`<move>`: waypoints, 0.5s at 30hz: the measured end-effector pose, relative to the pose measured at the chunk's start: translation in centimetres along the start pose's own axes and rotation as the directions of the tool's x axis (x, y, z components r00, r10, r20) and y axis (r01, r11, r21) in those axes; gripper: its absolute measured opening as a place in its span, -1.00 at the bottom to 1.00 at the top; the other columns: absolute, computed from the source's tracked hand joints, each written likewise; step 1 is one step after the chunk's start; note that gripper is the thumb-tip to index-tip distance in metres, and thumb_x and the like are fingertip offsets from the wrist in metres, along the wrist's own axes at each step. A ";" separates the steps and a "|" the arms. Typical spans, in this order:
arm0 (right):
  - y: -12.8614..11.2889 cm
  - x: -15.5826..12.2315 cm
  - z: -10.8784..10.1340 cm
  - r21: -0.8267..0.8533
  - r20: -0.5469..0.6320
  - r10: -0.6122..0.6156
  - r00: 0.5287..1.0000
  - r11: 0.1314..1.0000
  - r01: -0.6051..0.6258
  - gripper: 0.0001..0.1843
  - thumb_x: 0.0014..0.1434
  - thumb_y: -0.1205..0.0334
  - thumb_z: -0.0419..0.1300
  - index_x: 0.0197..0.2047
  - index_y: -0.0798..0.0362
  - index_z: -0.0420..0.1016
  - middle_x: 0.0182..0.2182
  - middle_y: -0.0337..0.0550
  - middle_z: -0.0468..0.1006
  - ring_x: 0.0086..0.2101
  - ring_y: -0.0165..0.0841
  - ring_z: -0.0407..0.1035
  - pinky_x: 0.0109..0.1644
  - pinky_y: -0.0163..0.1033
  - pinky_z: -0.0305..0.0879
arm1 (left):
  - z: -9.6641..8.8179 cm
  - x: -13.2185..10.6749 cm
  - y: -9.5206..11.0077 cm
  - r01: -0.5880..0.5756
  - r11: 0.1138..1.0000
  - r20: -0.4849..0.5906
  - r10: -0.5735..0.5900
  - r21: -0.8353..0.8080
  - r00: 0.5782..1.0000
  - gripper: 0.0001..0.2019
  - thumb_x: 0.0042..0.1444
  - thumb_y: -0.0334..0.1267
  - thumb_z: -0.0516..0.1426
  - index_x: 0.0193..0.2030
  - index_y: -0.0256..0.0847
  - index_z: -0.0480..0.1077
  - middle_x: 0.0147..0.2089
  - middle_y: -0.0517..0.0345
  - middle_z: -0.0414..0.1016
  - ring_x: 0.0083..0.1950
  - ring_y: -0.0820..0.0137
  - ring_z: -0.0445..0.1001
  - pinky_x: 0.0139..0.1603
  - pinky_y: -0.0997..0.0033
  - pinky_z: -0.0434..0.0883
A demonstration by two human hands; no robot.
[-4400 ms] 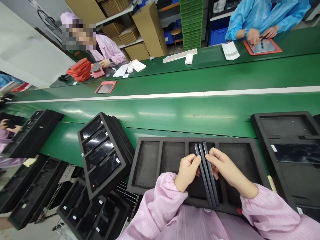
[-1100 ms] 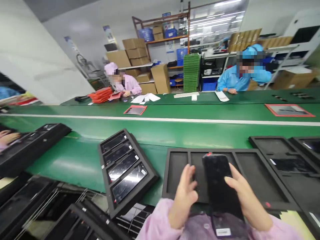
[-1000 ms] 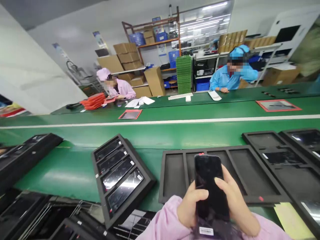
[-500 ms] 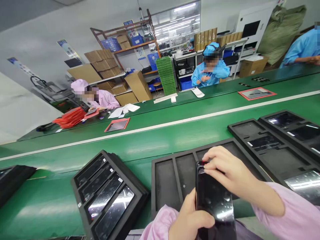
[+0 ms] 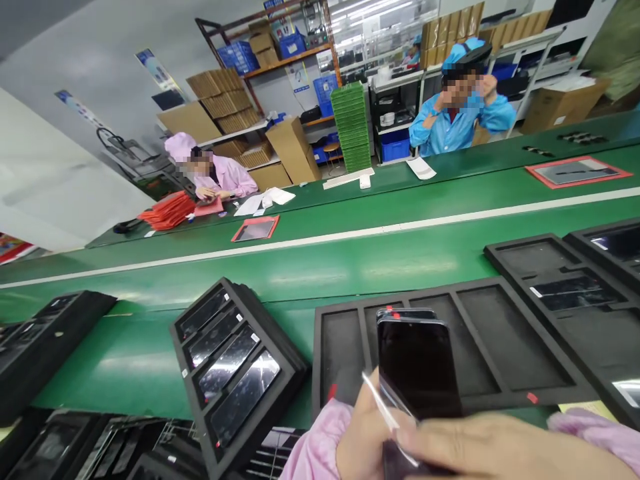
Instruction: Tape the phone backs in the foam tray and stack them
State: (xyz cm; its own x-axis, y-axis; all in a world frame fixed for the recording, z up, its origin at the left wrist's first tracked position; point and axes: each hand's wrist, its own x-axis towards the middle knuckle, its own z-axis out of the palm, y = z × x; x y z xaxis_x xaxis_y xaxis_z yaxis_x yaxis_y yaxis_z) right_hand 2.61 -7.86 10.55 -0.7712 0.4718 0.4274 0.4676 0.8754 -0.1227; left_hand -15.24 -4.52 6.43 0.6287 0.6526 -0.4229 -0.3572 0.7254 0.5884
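Observation:
Two black phones lie stacked one over the other. The front phone (image 5: 417, 367) faces me with its dark screen, and the top edge of the rear phone (image 5: 407, 312) shows behind it, with small red tabs there. My left hand (image 5: 361, 430) is closed around their left side. Across the lower screen lies my right hand (image 5: 485, 445), blurred, its fingertips closed at a clear film (image 5: 383, 403). The film is lifted and curled off the lower left of the screen. Below the phones is a black foam tray (image 5: 453, 288) with long compartments.
A stack of foam trays (image 5: 293, 365) with dark screens stands left of my hands. More trays (image 5: 543, 241) lie at the right, others (image 5: 105, 301) at far left. Across the green belt (image 5: 300, 277) sit a pink-sleeved person (image 5: 233, 177) and a blue-clad person (image 5: 450, 137).
My right hand has moved from the phone's top edge down to its lower part. A clear film now stands partly off the screen. The view has shifted slightly.

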 end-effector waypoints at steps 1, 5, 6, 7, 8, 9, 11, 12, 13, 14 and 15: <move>0.4 0.0 0.0 0.007 -0.003 0.028 1.000 1.000 -0.028 -0.74 0.27 0.31 0.01 -0.06 -0.02 0.45 0.11 -0.32 0.33 0.14 -0.43 0.13 0.15 -0.35 0.24 | 0.2 0.2 0.1 -0.026 1.000 0.015 0.025 0.013 1.000 -0.63 -0.25 -0.38 0.20 -0.19 -0.22 0.47 -0.36 0.10 0.51 -0.24 0.22 0.46 -0.20 0.31 0.32; 2.9 -0.3 0.7 0.010 -0.157 0.265 0.951 0.964 -0.266 -0.83 0.24 0.30 0.05 -0.25 0.04 0.47 0.10 0.03 0.30 0.15 -0.02 0.05 0.05 0.15 0.19 | 0.9 1.5 0.4 -0.107 0.991 -0.036 0.104 -0.083 0.994 -0.66 -0.13 -0.16 0.24 -0.19 -0.25 0.45 -0.28 0.05 0.51 -0.22 0.22 0.46 -0.18 0.30 0.33; 3.5 -0.3 1.1 0.018 -0.214 0.323 0.922 0.945 -0.327 -0.84 0.24 0.25 0.07 -0.32 0.03 0.46 0.06 0.04 0.32 0.12 -0.01 0.10 0.01 0.15 0.19 | 0.9 1.8 0.4 -0.124 0.986 -0.066 0.118 -0.109 0.991 -0.67 -0.11 -0.13 0.22 -0.20 -0.26 0.45 -0.28 0.06 0.51 -0.23 0.25 0.45 -0.18 0.32 0.33; 4.0 -0.1 1.7 0.036 -0.263 0.375 0.889 0.924 -0.380 -0.81 0.24 0.21 0.09 -0.40 0.02 0.43 0.00 0.03 0.35 0.07 -0.03 0.15 -0.02 0.13 0.20 | 1.0 2.1 0.4 -0.139 0.982 -0.096 0.127 -0.125 0.987 -0.69 -0.11 -0.14 0.22 -0.22 -0.27 0.45 -0.28 0.07 0.51 -0.24 0.28 0.45 -0.18 0.35 0.33; 4.5 0.0 2.2 0.060 -0.299 0.426 0.854 0.902 -0.428 -0.77 0.24 0.18 0.10 -0.45 0.02 0.39 -0.07 0.01 0.38 0.01 -0.07 0.20 -0.05 0.09 0.22 | 1.1 2.3 0.4 -0.147 0.980 -0.125 0.131 -0.133 0.983 -0.71 -0.12 -0.17 0.22 -0.25 -0.27 0.46 -0.29 0.09 0.51 -0.25 0.31 0.44 -0.17 0.38 0.32; 4.7 0.2 2.8 0.088 -0.326 0.480 0.815 0.873 -0.479 -0.73 0.24 0.17 0.09 -0.48 0.02 0.35 -0.13 -0.01 0.39 -0.04 -0.11 0.24 -0.07 0.04 0.24 | 1.1 2.4 0.3 -0.148 0.979 -0.152 0.127 -0.139 0.980 -0.72 -0.15 -0.20 0.21 -0.26 -0.27 0.46 -0.30 0.11 0.51 -0.26 0.34 0.44 -0.17 0.41 0.32; 4.9 0.7 3.7 0.142 -0.359 0.573 0.737 0.813 -0.564 -0.70 0.25 0.20 0.06 -0.52 0.03 0.28 -0.22 -0.04 0.38 -0.10 -0.17 0.27 -0.12 -0.03 0.27 | 1.2 2.6 0.3 -0.121 0.980 -0.194 0.089 -0.160 0.977 -0.73 -0.19 -0.23 0.21 -0.29 -0.28 0.45 -0.35 0.15 0.50 -0.29 0.37 0.42 -0.20 0.43 0.31; 4.9 0.8 4.1 0.161 -0.366 0.605 0.707 0.790 -0.592 -0.70 0.24 0.20 0.06 -0.53 0.02 0.26 -0.23 -0.05 0.37 -0.11 -0.18 0.27 -0.12 -0.05 0.27 | 1.2 2.6 0.2 -0.099 0.979 -0.212 0.060 -0.176 0.975 -0.72 -0.22 -0.22 0.21 -0.30 -0.28 0.45 -0.37 0.15 0.49 -0.30 0.37 0.41 -0.21 0.43 0.31; 4.9 0.9 4.4 0.177 -0.368 0.624 0.690 0.775 -0.607 -0.70 0.24 0.20 0.06 -0.54 0.02 0.24 -0.24 -0.06 0.37 -0.11 -0.18 0.27 -0.12 -0.06 0.27 | 1.2 2.6 0.2 -0.076 0.979 -0.230 0.031 -0.190 0.973 -0.71 -0.24 -0.22 0.22 -0.32 -0.29 0.44 -0.39 0.15 0.48 -0.32 0.37 0.41 -0.23 0.43 0.31; 4.8 1.0 4.6 0.190 -0.365 0.635 0.681 0.767 -0.613 -0.70 0.23 0.20 0.06 -0.54 0.02 0.24 -0.24 -0.07 0.37 -0.11 -0.19 0.27 -0.12 -0.07 0.27 | 1.2 2.6 0.1 -0.055 0.978 -0.247 0.004 -0.202 0.969 -0.70 -0.27 -0.22 0.22 -0.33 -0.29 0.44 -0.41 0.16 0.47 -0.33 0.37 0.40 -0.25 0.43 0.31; 4.7 0.9 4.7 0.203 -0.358 0.644 0.676 0.760 -0.617 -0.70 0.23 0.19 0.06 -0.54 0.01 0.24 -0.23 -0.08 0.37 -0.11 -0.20 0.27 -0.11 -0.08 0.27 | 1.2 2.6 0.1 -0.040 0.976 -0.262 -0.017 -0.213 0.965 -0.70 -0.28 -0.21 0.22 -0.34 -0.30 0.43 -0.42 0.16 0.47 -0.35 0.38 0.39 -0.27 0.43 0.30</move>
State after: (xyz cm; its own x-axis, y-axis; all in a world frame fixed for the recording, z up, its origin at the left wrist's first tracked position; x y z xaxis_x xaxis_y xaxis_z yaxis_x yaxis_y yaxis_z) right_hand 2.04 -2.78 6.12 -0.0654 0.8453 0.5303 0.7434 0.3958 -0.5392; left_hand -12.79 -2.99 6.18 0.4321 0.6745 -0.5986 -0.5208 0.7286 0.4449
